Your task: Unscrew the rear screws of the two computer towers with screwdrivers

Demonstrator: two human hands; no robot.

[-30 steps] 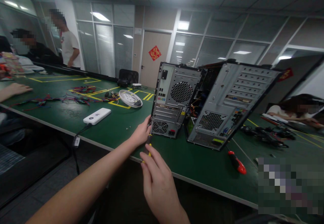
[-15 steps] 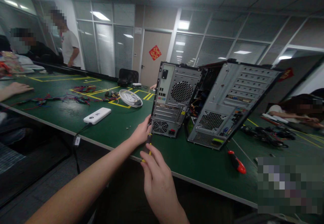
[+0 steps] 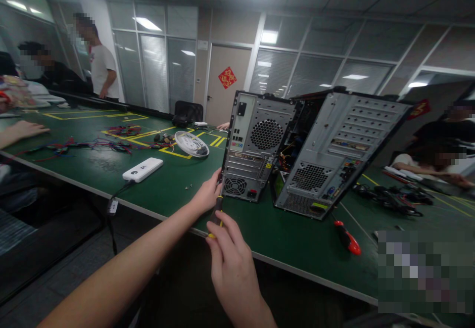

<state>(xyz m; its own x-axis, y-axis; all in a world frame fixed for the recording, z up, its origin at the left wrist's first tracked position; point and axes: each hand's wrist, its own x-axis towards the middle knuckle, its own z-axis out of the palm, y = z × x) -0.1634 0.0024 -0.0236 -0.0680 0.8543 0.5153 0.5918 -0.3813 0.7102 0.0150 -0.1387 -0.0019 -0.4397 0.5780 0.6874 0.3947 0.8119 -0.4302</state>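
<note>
A grey metal computer case (image 3: 256, 135) stands upright on the green table (image 3: 174, 179), its rear side with fan grille and ports facing me. My right hand (image 3: 235, 263) pinches the black and yellow handle of a screwdriver (image 3: 216, 216) between thumb and fingers. The screwdriver points up and away at the lower left edge of the case; its tip is hidden from me. My left hand (image 3: 208, 192) touches the lower left side of this case, next to the screwdriver, with its fingertips mostly hidden. A second computer case (image 3: 322, 155), tilted in view, stands just to the right.
A red and black screwdriver (image 3: 348, 238) lies right of the second case. Black cables (image 3: 393, 199) are farther right. To the left lie a white power bank (image 3: 143, 169), tiny screws (image 3: 189, 187), a white round fan cover (image 3: 192, 143) and tangled wires (image 3: 92, 144). Other people are around.
My hands and both cases stay almost in place; the fingers of my right hand shift slightly on the screwdriver handle. A person in dark clothing has come into view at the far right.
</note>
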